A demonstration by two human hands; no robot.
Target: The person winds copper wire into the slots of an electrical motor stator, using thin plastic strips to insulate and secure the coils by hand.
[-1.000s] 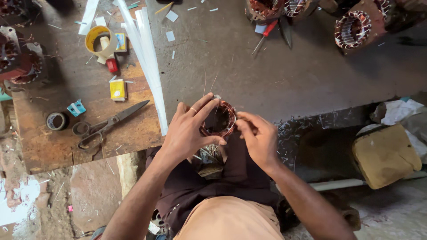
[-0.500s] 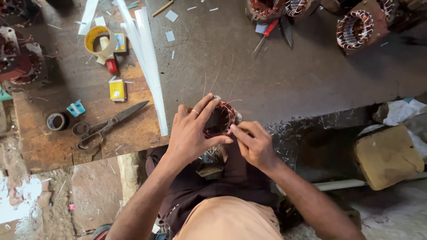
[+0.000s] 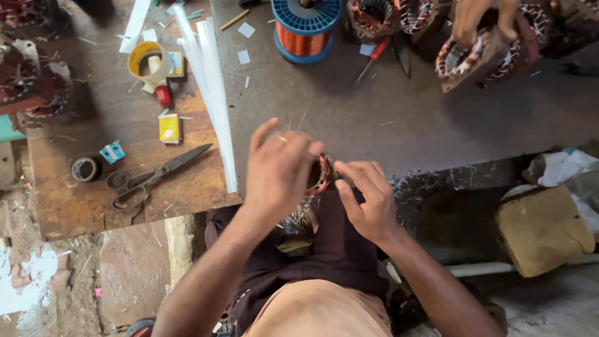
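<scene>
A small motor stator wound with copper wire (image 3: 321, 176) sits at the near edge of the grey workbench (image 3: 399, 125), above my lap. My left hand (image 3: 281, 171) wraps over its left side and covers most of it. My right hand (image 3: 368, 200) touches the stator's right edge with its fingertips pinched at the winding. Only a reddish arc of the coil shows between the two hands.
Scissors (image 3: 150, 178), a tape roll (image 3: 84, 168), a yellow tape ring (image 3: 148, 60) and white paper strips (image 3: 209, 87) lie on the wooden board at left. A blue spool of copper wire (image 3: 306, 28) and other stators (image 3: 474, 56) stand at the back, one under another person's hand (image 3: 483, 15).
The view has tilted down and closer. My left hand has closed further over the stator, and my right hand has shifted slightly along its right edge.
</scene>
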